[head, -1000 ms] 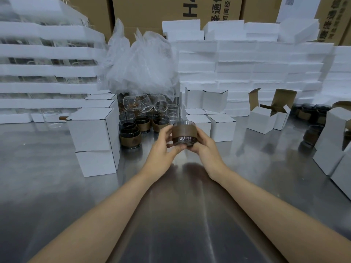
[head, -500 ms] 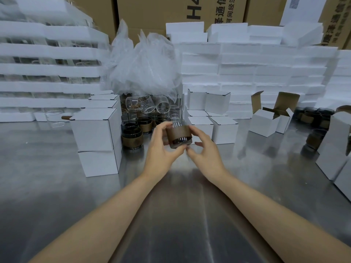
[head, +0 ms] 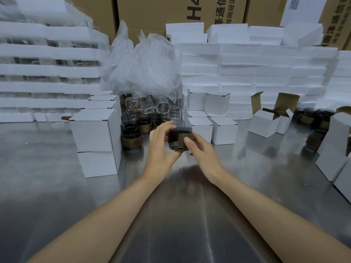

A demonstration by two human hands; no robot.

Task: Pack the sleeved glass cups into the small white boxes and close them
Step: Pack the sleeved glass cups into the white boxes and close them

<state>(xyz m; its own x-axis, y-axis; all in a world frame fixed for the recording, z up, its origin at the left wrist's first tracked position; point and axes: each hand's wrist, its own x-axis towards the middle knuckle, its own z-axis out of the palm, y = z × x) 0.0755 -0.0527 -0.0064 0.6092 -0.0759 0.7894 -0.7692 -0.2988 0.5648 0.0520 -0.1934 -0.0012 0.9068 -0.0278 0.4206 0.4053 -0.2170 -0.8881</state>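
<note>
A glass cup in a brown sleeve (head: 179,138) is held between both hands over the middle of the steel table (head: 47,177). My left hand (head: 161,149) grips its left side with fingers over the top and thumb under the base. My right hand (head: 201,149) holds the right side, thumb pressed on the sleeve. An open small white box (head: 265,121) with raised flaps stands at the right. More sleeved cups (head: 132,138) stand just left of my hands.
Two stacked closed white boxes (head: 96,141) stand at the left, others (head: 223,130) behind my hands and several at the right edge (head: 334,149). Bare glasses (head: 148,107) lie under a plastic bag (head: 144,67). Foam trays (head: 256,73) and cartons line the back. Dark cups (head: 315,118) sit far right.
The cup has been turned and tilted between my hands and shifted slightly lower and right. My right thumb now lies on the sleeve's front.
</note>
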